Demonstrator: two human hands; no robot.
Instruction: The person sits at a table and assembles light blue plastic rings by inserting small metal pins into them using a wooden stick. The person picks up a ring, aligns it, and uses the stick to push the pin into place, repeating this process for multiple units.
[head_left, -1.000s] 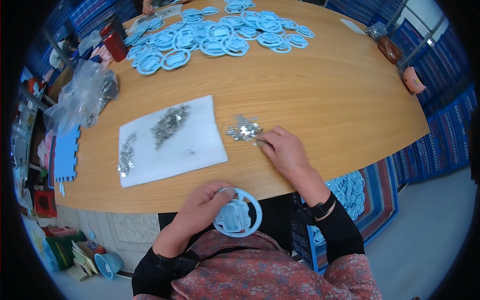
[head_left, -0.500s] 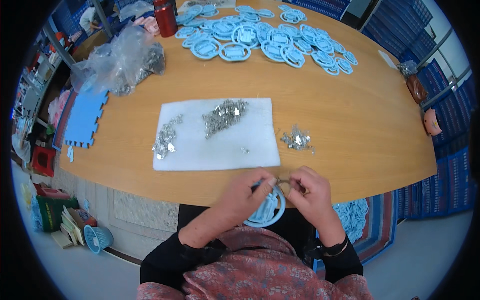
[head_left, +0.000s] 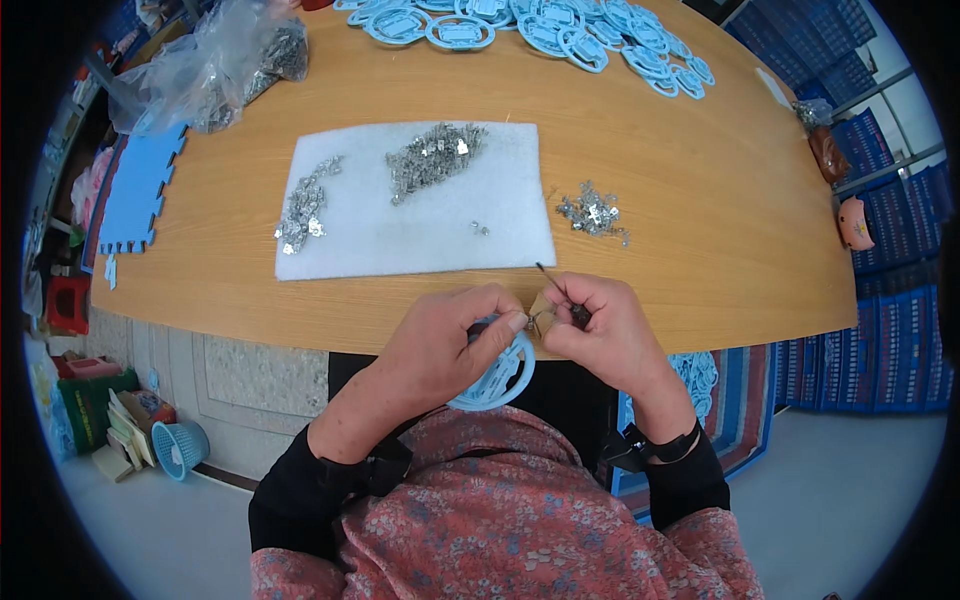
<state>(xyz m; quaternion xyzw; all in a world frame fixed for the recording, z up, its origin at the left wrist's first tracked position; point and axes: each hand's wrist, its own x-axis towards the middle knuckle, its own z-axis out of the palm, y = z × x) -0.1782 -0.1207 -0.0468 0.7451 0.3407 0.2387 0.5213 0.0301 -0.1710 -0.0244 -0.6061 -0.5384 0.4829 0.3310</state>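
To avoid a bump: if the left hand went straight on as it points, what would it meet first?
Probably the right hand, just ahead; depth between the two is unclear.

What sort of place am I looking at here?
Likely a small hand-assembly workshop: many round blue parts lie on the wooden table, small metal pieces sit heaped on a white mat, and the left hand holds another blue part.

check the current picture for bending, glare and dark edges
Head view: table edge looks bowed, picture corners black; head view: bright glints on the metal pieces; head view: detail between left hand and right hand is too small to make out.
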